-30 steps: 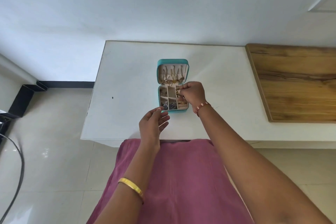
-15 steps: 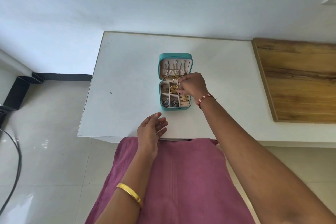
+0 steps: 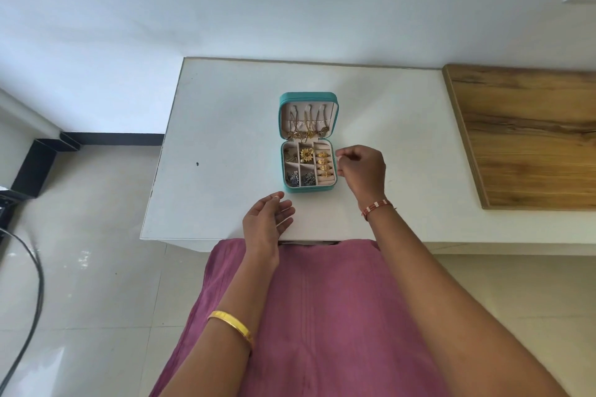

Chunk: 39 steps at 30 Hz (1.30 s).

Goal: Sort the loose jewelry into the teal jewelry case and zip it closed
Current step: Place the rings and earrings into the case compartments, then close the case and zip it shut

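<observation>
The teal jewelry case [image 3: 308, 189] lies open on the white table [image 3: 225, 138], lid tilted back. Gold chains [image 3: 308, 126] hang inside the lid. The tray holds gold rings [image 3: 323, 164] in the right slot, a gold flower piece [image 3: 306, 155] in the middle, and dark silver pieces [image 3: 300, 178] at the front. My right hand [image 3: 362, 169] hovers just right of the case, fingers loosely curled, nothing visible in it. My left hand [image 3: 266, 224] is below the case near the table's front edge, palm up, fingers apart and holding nothing.
A wooden board [image 3: 529, 135] covers the table's right side. A small dark speck [image 3: 197, 164] marks the table left of the case. A black cable [image 3: 29, 284] runs over the tiled floor at left. My pink garment [image 3: 306, 316] fills the foreground.
My right hand has pulled out of the case tray and moved to its right side. My left hand has dropped slightly toward the table edge and opened.
</observation>
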{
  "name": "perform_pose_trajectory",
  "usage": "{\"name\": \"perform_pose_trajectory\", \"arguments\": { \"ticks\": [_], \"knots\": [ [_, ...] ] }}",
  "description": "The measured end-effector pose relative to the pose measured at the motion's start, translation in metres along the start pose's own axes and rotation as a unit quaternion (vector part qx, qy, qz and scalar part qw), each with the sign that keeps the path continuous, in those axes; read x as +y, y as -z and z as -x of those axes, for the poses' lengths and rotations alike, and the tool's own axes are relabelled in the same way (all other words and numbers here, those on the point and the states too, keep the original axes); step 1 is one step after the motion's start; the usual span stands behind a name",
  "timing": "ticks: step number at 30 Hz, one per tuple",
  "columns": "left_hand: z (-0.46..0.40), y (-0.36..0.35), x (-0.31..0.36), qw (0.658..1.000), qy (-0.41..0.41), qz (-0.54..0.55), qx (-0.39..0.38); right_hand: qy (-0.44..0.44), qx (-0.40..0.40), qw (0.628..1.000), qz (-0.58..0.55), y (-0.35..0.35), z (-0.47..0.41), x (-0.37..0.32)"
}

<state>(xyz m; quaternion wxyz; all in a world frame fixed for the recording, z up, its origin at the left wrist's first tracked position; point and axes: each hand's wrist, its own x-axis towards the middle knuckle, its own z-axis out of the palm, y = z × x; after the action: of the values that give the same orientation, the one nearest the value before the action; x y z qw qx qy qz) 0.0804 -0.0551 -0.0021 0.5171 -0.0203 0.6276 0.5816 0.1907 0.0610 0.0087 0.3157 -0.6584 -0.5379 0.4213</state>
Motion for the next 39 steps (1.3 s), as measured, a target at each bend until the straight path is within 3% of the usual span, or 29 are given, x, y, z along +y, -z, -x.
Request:
{"name": "perform_pose_trajectory", "arguments": {
  "ticks": [3,11,16,22,28,39],
  "knots": [
    [-0.003,-0.003,0.005,0.999,-0.023,-0.021,0.009,-0.008,0.037,0.999,0.033,0.002,0.003,0.014],
    [-0.028,-0.02,0.014,0.973,-0.136,-0.166,0.089,-0.022,-0.017,0.999,0.046,-0.01,0.012,0.03],
    [-0.035,-0.02,0.012,0.947,-0.167,-0.266,0.061,-0.011,-0.025,0.999,0.042,-0.017,0.022,0.035],
    [-0.032,-0.006,0.002,0.951,-0.173,-0.255,0.04,-0.015,-0.038,0.999,0.033,-0.012,0.03,0.039],
    [-0.034,-0.002,0.0,0.963,-0.147,-0.221,0.037,0.041,-0.009,0.998,0.047,-0.003,0.0,0.011],
    [-0.039,0.003,-0.009,0.939,-0.203,-0.277,0.031,0.055,-0.045,0.997,-0.023,-0.022,-0.055,-0.016]
  ]
}}
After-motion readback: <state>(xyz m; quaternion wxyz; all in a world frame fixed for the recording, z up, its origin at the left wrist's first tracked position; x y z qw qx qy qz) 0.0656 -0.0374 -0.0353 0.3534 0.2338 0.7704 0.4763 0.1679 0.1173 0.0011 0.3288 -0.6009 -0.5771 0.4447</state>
